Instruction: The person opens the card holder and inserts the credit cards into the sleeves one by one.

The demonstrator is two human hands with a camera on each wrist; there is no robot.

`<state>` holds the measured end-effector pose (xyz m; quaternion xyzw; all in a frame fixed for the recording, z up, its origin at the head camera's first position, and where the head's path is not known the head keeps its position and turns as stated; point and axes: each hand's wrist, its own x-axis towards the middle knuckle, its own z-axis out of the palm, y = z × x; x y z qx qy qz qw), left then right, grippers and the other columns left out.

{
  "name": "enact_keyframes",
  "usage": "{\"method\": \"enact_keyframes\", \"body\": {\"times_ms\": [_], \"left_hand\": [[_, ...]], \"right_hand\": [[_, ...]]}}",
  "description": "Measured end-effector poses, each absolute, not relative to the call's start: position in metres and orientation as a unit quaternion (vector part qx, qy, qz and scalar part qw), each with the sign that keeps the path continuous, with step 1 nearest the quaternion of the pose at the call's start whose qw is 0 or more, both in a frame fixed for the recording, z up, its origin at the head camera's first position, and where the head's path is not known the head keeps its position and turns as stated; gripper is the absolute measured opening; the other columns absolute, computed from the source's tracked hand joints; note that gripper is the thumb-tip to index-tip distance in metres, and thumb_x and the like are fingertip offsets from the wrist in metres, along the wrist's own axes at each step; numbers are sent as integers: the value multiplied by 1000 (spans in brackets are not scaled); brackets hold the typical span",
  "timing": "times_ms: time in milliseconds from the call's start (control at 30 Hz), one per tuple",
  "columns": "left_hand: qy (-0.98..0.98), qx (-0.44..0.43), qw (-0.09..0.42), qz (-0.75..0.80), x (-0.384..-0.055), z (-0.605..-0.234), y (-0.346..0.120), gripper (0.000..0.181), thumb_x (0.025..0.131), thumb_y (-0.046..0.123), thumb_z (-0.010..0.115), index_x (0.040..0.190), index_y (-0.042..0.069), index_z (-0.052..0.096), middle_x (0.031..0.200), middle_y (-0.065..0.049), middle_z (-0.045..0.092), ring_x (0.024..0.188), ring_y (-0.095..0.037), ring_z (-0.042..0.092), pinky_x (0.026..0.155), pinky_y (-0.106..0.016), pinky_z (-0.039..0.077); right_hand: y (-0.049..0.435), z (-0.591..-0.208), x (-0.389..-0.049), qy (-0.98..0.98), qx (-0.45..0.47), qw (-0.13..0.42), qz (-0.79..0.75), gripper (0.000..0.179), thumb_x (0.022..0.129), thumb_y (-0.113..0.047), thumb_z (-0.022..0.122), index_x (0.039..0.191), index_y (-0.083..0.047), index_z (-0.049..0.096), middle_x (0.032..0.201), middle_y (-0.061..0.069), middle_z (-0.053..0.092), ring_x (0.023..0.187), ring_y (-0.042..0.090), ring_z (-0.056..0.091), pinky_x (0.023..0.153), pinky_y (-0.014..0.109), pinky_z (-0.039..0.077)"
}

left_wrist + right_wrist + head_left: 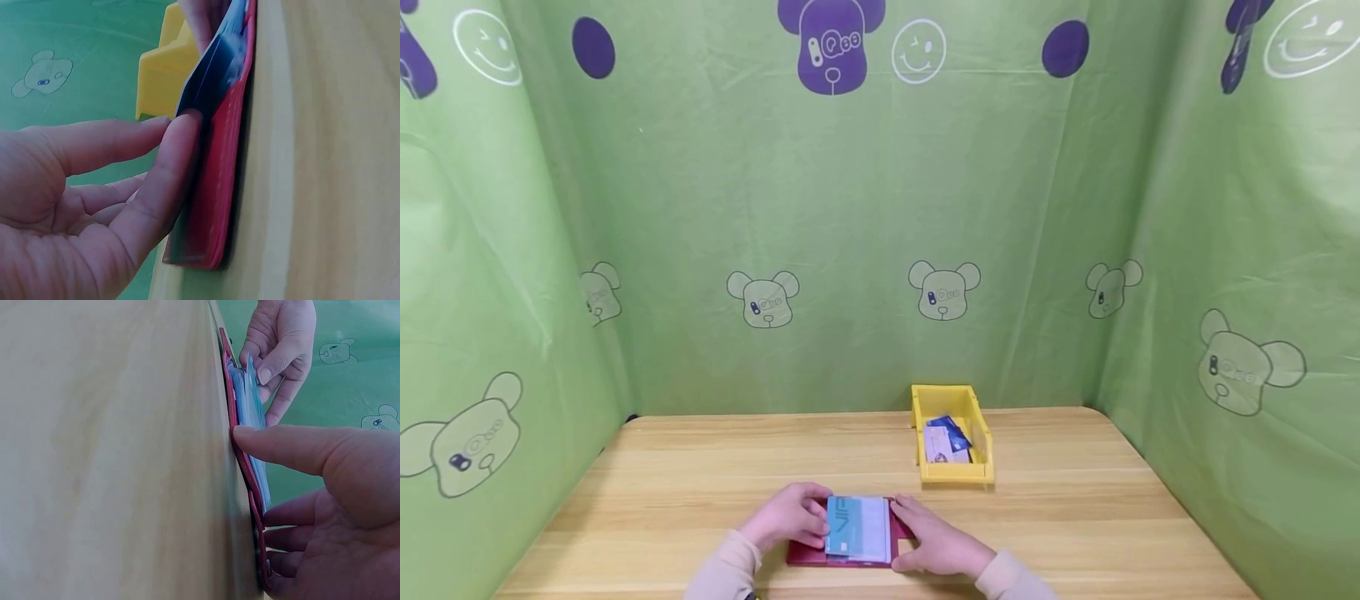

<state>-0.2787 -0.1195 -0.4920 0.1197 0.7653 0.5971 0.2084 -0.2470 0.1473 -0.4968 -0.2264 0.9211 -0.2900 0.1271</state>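
Left hand (792, 518) apparently pinches a teal card (842, 529); right hand (942, 542) grips the red holder (807, 556).

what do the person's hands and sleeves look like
The left hand and right hand are bare, without gloves. Pale beige long sleeves reach the wrists. Something small, dark and yellow shows by the left cuff, too cropped to identify.

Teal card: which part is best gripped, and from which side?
Probably the left edge of the teal card, pinched between thumb and fingers from the left: the card is thin and flat, and that edge stands raised off the red cover, where the left hand pinches it.
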Motion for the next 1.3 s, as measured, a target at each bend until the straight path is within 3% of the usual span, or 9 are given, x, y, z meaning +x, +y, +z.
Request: {"method": "enact_keyframes", "body": {"times_ms": [367, 567, 867, 1033, 1300], "left_hand": [[765, 124, 150, 614, -271, -498, -98, 57, 76, -18, 62, 130, -22, 43, 82, -11, 57, 60, -13, 60, 60, -33, 63], [781, 110, 132, 601, -269, -498, -92, 54, 77, -17, 64, 129, -18, 49, 91, -15, 60, 63, -14, 63, 61, -32, 63], [798, 108, 121, 580, -264, -492, -87, 42, 76, -14, 66, 118, -17, 59, 87, -14, 64, 68, -15, 64, 63, -31, 63], [820, 118, 119, 547, -262, -488, -86, 40, 77, -8, 68, 115, -18, 60, 81, -10, 63, 64, -14, 63, 60, -30, 62], [853, 131, 119, 491, -262, -484, -82, 39, 83, 4, 69, 113, -20, 60, 76, -12, 67, 60, -15, 62, 56, -30, 60]], "right_hand": [[148, -498, -247, 919, -227, 125, -296, 88, 79, -37, 75, 147, 4, 35, 158, 24, 26, 145, 46, 25, 117, 63, 24], [146, -498, -249, 917, -221, 133, -305, 87, 80, -36, 75, 147, 3, 35, 159, 24, 25, 145, 46, 24, 116, 64, 24], [147, -500, -250, 916, -221, 134, -306, 88, 80, -36, 75, 148, 2, 35, 159, 24, 24, 145, 47, 24, 116, 65, 24], [147, -500, -250, 916, -223, 131, -306, 88, 79, -35, 75, 147, 3, 35, 158, 25, 24, 145, 47, 24, 116, 66, 24], [148, -500, -249, 917, -231, 124, -300, 88, 79, -36, 75, 147, 4, 36, 157, 26, 26, 144, 47, 26, 115, 65, 26]]}}
